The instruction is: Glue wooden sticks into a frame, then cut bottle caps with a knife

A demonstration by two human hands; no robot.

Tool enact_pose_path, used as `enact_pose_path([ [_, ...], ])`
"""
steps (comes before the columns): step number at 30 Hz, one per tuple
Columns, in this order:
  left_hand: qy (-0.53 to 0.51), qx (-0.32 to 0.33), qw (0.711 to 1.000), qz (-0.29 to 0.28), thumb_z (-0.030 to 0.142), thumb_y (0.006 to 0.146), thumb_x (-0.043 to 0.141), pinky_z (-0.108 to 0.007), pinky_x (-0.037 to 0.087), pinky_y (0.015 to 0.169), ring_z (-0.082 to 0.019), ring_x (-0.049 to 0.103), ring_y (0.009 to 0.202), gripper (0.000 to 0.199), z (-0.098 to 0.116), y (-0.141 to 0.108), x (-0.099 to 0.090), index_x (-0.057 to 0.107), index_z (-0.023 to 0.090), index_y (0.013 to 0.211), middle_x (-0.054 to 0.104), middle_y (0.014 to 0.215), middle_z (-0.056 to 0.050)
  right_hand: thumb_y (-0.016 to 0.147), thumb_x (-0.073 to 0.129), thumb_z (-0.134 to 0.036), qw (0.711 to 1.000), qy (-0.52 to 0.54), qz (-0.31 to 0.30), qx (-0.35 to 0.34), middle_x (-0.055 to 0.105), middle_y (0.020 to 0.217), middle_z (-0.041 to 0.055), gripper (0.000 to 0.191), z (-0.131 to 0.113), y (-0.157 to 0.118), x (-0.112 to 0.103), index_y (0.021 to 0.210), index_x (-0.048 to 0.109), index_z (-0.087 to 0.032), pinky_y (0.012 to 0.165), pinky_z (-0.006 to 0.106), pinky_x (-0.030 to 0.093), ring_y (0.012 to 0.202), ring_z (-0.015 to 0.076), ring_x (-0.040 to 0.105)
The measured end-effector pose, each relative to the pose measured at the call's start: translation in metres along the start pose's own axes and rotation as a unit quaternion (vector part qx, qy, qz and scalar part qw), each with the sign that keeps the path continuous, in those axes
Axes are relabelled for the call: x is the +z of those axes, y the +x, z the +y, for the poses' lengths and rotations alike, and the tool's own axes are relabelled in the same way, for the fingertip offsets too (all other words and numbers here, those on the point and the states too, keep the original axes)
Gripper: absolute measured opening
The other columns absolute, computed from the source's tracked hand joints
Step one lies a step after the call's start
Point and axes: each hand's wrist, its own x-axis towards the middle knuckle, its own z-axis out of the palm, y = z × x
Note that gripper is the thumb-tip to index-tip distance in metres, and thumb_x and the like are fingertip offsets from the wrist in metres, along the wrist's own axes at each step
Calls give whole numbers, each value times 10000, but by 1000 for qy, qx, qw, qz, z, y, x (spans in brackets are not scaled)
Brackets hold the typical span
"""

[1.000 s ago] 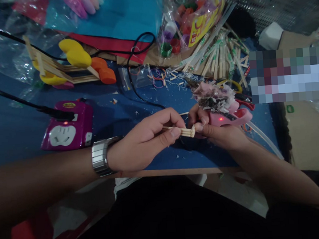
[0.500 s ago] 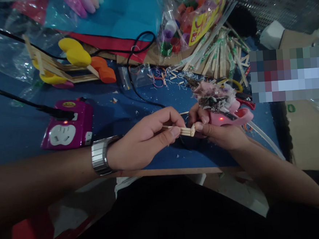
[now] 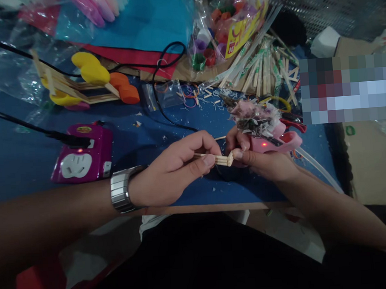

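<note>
Thin wooden sticks, joined at a corner, are pinched between the thumb and fingers of my left hand. My right hand grips the short end of the same piece with thumb and fingertips, close to the corner. Just behind my right hand is a pink glue gun with a small red light, its top covered in dried glue scraps. Whether my right hand touches it I cannot tell. Part of the stick piece is hidden by my left fingers.
A purple power socket with a black plug is at left. Behind it lies a stick frame with yellow and orange caps. At the back are a bag of coloured caps, loose sticks and glue shreds. Cardboard stands at right.
Both hands keep hold of the stick piece in nearly the same pose. The view has shifted slightly, and the piece appears a little further left.
</note>
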Motion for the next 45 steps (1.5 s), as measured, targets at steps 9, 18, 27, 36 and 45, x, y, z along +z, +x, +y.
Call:
enact_pose_path([
  [9, -3, -7, 1000, 1, 377, 1109, 596, -282, 416, 690, -122, 496, 772, 200, 1, 0, 0, 626, 185, 1064, 550, 887, -8, 924, 865, -259, 1000, -7, 20, 2, 619, 938, -31, 301, 0, 0, 2, 833, 581, -215, 625, 219, 491, 721, 78, 595],
  [18, -21, -11, 1000, -8, 384, 1113, 591, -257, 419, 672, -118, 482, 762, 211, 0, 0, 1, 612, 180, 1066, 534, 874, -8, 925, 864, -277, 1000, -17, 16, 4, 607, 916, -29, 323, -2, 1, 2, 821, 565, -215, 628, 221, 486, 716, 82, 581],
  [27, -16, -13, 1000, -7, 386, 1122, 573, -255, 436, 683, -114, 493, 771, 219, 2, 1, 2, 604, 180, 1057, 535, 883, -7, 916, 875, -322, 999, -29, 24, 2, 614, 915, -25, 347, -1, 0, 3, 821, 558, -218, 617, 223, 490, 703, 84, 569],
  [36, -24, -17, 1000, -5, 416, 1109, 587, -260, 442, 674, -120, 496, 756, 242, 2, 1, 2, 607, 184, 1046, 543, 872, -5, 925, 865, -311, 999, -29, 15, -1, 606, 907, -28, 337, -1, 0, 3, 822, 557, -222, 627, 234, 494, 702, 89, 566],
  [45, -17, -18, 1000, -5, 411, 1113, 579, -263, 446, 687, -122, 503, 764, 239, 2, 1, 1, 607, 183, 1046, 553, 874, -8, 926, 865, -320, 999, -37, 21, 2, 607, 900, -26, 344, -2, 0, 3, 821, 551, -223, 636, 230, 490, 716, 92, 574],
])
